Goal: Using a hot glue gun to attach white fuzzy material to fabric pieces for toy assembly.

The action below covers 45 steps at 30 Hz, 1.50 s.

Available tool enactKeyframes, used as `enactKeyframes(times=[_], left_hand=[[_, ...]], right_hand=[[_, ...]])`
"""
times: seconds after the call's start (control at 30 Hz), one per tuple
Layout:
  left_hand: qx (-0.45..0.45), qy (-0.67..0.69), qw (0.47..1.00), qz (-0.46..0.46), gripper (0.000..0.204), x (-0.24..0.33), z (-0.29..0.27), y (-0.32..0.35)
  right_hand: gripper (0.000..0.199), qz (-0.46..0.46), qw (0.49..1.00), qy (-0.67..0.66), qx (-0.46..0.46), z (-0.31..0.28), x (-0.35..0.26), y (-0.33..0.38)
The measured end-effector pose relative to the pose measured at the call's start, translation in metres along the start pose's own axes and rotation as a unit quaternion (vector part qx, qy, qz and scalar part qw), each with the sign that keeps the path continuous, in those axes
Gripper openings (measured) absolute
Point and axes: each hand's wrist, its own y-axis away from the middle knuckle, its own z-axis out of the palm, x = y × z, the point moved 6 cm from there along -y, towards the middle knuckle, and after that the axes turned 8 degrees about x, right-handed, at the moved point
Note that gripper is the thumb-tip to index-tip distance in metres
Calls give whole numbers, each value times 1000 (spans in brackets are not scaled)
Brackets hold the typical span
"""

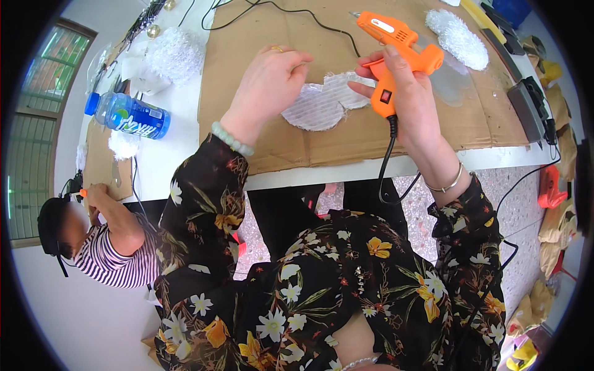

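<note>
My right hand (411, 93) is wrapped round the handle of an orange hot glue gun (396, 31), held up over the table with its nozzle pointing to the far left. A black cord runs down from the handle. Beneath and between my hands lies a flat white fuzzy piece (315, 108) with a ribbed face and an irregular, lobed outline. My left hand (269, 86) hovers at the upper left of that piece, back of the hand up, its fingers curled together. What the left fingertips hold, if anything, is hidden.
Brown cardboard (272, 148) covers the tabletop. To the left are a blue-capped bottle (133, 115) and a white tinsel bundle (176, 55); another white fluffy piece (458, 40) lies far right. A grey box (526, 111) sits at the right edge. A person in stripes (117, 247) works at left.
</note>
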Motion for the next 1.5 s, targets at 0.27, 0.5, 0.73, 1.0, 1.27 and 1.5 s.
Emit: enactKeyframes(times=[0.27, 0.5, 0.73, 1.0, 1.27, 1.5], left_hand=[[-125, -35, 991, -28, 16, -1, 34, -14], [-122, 37, 992, -9, 9, 4, 29, -10], [-86, 30, 989, 119, 6, 24, 35, 8], [-29, -187, 937, 294, 27, 66, 36, 30], [-69, -38, 983, 166, 39, 63, 36, 13], [-132, -5, 990, 46, 48, 54, 46, 2]], right_hand=[[34, 39, 999, 4, 33, -2, 12, -3], [34, 42, 999, 2, 17, 2, 9, -2], [35, 33, 999, 7, 15, -8, 10, -3], [34, 33, 999, -1, 29, -22, 5, -3], [34, 38, 998, -3, 46, -32, 5, -6], [32, 44, 998, -14, 41, -29, 2, -6]])
